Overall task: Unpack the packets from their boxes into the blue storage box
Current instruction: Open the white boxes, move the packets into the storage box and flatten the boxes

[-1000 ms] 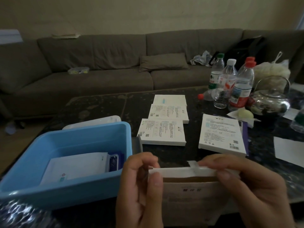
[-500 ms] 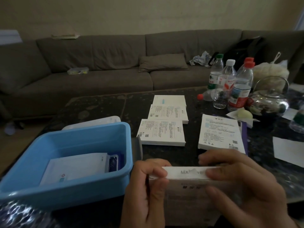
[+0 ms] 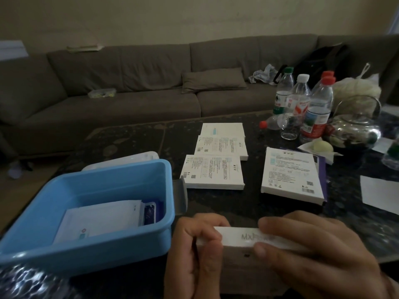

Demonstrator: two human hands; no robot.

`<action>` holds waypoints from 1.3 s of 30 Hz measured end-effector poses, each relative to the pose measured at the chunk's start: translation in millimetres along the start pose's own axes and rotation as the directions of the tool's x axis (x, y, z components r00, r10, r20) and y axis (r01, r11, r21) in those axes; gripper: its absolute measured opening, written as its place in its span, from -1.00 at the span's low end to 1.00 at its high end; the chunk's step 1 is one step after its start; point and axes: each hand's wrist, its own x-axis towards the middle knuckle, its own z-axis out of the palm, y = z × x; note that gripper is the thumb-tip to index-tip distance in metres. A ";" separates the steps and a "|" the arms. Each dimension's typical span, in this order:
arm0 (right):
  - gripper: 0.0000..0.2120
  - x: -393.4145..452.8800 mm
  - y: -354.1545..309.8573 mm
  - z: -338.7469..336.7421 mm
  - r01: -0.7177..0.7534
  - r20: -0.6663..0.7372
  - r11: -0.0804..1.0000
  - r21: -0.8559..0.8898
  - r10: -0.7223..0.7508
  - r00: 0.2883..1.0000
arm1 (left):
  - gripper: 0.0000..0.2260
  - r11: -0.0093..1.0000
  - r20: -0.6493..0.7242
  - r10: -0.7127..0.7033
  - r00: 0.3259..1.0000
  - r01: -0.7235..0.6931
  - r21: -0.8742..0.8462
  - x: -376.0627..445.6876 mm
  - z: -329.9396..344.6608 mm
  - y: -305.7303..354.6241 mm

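Note:
I hold a flat white box (image 3: 238,237) upright at the table's near edge, its top flap closed and facing me. My left hand (image 3: 194,251) grips its left end, thumb on the front. My right hand (image 3: 319,255) grips its right part, fingers over the top flap. To the left stands the blue storage box (image 3: 54,253) with white packets (image 3: 101,219) and a dark blue packet (image 3: 149,213) inside. Three more white boxes (image 3: 213,174) lie in a row on the dark table, and a fourth white box (image 3: 291,174) lies to the right.
Several water bottles (image 3: 317,111), a glass (image 3: 290,128) and a metal kettle (image 3: 356,128) crowd the table's back right. A white lid (image 3: 123,159) lies behind the blue box. White paper (image 3: 380,193) lies at the right. A brown sofa (image 3: 129,89) runs behind the table.
The box's top flap, open a second ago, is now folded shut. Both hands have sunk slightly and the box is tipped with its top edge toward me.

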 end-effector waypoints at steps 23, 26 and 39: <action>-0.63 -36.7 37.8 5.2 -0.868 0.384 0.221 0.444 0.829 0.408 | -0.41 0.984 0.060 -0.160 0.985 0.155 0.085 44.7 40.2 -19.4; -0.71 -22.6 70.4 -11.9 -0.763 0.191 0.104 0.638 0.938 0.288 | -0.30 0.966 0.187 -0.238 0.953 0.213 0.144 62.9 48.5 -35.7; -0.53 -38.6 171.5 4.4 -0.998 0.077 -0.038 -0.041 0.996 -0.041 | -0.22 0.332 0.237 -0.496 0.835 -0.070 0.941 115.9 86.2 -130.5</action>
